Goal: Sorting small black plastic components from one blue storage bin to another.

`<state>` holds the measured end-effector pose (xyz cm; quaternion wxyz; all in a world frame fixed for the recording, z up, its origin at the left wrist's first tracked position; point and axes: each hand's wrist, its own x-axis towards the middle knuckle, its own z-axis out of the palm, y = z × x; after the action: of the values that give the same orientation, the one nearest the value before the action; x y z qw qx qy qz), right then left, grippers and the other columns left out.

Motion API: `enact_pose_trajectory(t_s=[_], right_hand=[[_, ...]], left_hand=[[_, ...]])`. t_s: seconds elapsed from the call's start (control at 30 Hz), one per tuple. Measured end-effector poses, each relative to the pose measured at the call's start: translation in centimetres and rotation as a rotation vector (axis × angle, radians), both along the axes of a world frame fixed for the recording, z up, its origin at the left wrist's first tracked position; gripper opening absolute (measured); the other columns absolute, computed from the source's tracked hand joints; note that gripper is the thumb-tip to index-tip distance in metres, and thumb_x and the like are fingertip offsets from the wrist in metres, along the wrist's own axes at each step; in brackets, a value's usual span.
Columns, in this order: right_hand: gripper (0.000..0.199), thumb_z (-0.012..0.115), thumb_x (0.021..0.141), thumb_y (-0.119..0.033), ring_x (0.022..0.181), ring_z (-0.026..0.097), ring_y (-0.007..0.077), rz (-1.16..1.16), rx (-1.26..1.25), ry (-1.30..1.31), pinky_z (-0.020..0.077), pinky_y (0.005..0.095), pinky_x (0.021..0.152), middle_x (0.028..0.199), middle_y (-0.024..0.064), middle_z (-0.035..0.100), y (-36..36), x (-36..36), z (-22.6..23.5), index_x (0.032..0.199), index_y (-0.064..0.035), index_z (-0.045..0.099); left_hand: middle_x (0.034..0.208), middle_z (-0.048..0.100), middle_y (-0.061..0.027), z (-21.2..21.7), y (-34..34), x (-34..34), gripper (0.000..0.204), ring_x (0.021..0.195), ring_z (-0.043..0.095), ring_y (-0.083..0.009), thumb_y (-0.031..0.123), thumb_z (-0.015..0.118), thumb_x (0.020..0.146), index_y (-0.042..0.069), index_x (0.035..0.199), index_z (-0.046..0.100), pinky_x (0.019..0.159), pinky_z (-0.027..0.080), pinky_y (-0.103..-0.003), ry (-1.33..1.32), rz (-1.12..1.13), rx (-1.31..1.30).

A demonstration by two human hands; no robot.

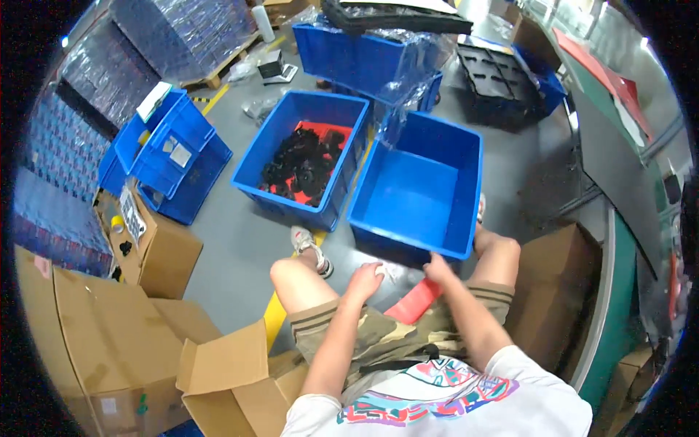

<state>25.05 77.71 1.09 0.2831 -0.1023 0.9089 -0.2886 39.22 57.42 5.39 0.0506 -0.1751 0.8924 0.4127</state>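
Head view shows a seated person with both hands low between the knees, at the near edge of an empty blue crate [419,193]. The left hand [364,278] is curled loosely, and something small and pale seems to be under its fingers, but it is too small to tell if the grip holds it. The right hand [439,269] rests at the near rim of the empty crate, above a flat red piece [415,300] that lies on the lap; whether the fingers are clenched on the rim or on the red piece cannot be told.

To do this step well, the person probably should keep the red piece flat and bring both hands close together, so that nothing slides off the lap to the floor [233,240].

Going from the left: open cardboard boxes [116,328] stand beside the left knee, and a stack of blue crates [167,153] is further away. In the middle, a second blue crate [306,156] holds black parts on red pieces and touches the empty crate. On the right, another cardboard box [557,284] stands just beside the right leg, near a green table [608,291]. The boxes on both sides leave little room for the elbows.
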Motion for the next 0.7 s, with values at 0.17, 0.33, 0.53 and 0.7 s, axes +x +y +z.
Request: enact_pose_trajectory(t_s=[0.17,0.33,0.53,0.7], right_hand=[[0.034,0.054,0.08,-0.019,0.099,0.058,0.032,0.208,0.007,0.089,0.0463,0.0397,0.084,0.103,0.0206,0.061,3.3,0.7,2.7,0.11,-0.0035,0.057],[0.035,0.056,0.082,-0.029,0.097,0.055,0.0359,0.234,0.053,0.094,0.0446,0.042,0.084,0.105,0.0196,0.059,1.8,6.1,3.9,0.108,-0.0053,0.059],[0.027,0.054,0.082,-0.03,0.103,0.049,0.0324,0.4,0.125,0.2,0.0381,0.0425,0.09,0.106,0.0121,0.057,-0.1,8.4,1.2,0.101,-0.0121,0.062],[0.027,0.053,0.081,-0.026,0.103,0.05,0.0324,0.402,0.179,-0.009,0.0387,0.0434,0.089,0.105,0.0132,0.057,0.0,7.4,0.7,0.103,-0.0116,0.06]], left_hand=[[0.113,0.053,-0.0188,-0.1,-3.8,-2.6,0.042,0.106,0.049,-0.0358,0.014,0.057,0.076,0.006,0.117,0.05,0.091,0.041,-0.043,0.124,0.083,-0.078],[0.123,0.045,-0.0191,-0.3,-7.6,-6.7,0.053,0.116,0.041,-0.0356,0.007,0.058,0.072,0.002,0.122,0.042,0.099,0.035,-0.042,0.078,0.232,-0.284],[0.123,0.046,-0.0175,-2.4,-12.9,-8.9,0.049,0.113,0.044,-0.0348,0.005,0.053,0.072,0.002,0.12,0.045,0.095,0.038,-0.043,0.203,0.287,-0.51],[0.118,0.049,-0.0158,-1.5,-14.9,-11.4,0.046,0.106,0.048,-0.0348,0.006,0.051,0.073,0.002,0.119,0.046,0.089,0.041,-0.043,0.137,0.254,-0.494]])
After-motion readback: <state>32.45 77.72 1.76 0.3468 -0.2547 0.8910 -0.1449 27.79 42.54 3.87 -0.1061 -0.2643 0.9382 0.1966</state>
